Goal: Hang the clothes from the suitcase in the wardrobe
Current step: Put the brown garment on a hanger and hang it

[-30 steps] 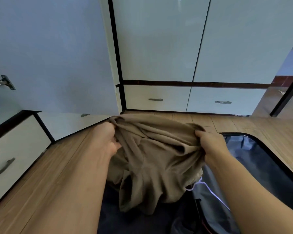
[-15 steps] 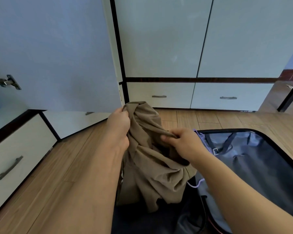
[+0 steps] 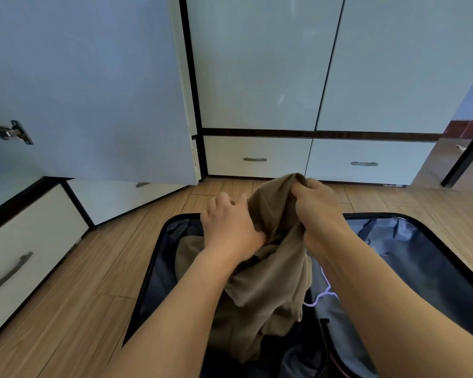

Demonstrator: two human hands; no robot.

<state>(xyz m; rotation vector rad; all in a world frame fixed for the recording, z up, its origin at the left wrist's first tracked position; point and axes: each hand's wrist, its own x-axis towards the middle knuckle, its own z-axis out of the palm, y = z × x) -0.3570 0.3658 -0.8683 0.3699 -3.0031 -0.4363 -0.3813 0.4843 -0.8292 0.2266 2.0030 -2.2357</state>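
A brown garment [image 3: 271, 274] hangs bunched above the open black suitcase [image 3: 426, 241] on the floor. My right hand [image 3: 318, 211] is closed on its top edge and holds it up. My left hand [image 3: 230, 227] presses against the garment's left side, fingers partly spread, thumb tucked into the folds. The garment's lower part drops into the suitcase, where more brown cloth [image 3: 187, 255] lies at the left. The white wardrobe [image 3: 257, 77] stands ahead, its left door [image 3: 93, 91] swung open.
Drawers with metal handles [image 3: 254, 159] run along the wardrobe's base, and another drawer unit [image 3: 25, 255] stands at left. A light purple cord [image 3: 325, 293] lies in the suitcase. Wooden floor surrounds the case. A dark door frame [image 3: 464, 159] is at right.
The garment and both hands have shifted right, over the suitcase. My right hand has moved up to grip the top edge. My left hand has let go of the top and slid down its side.
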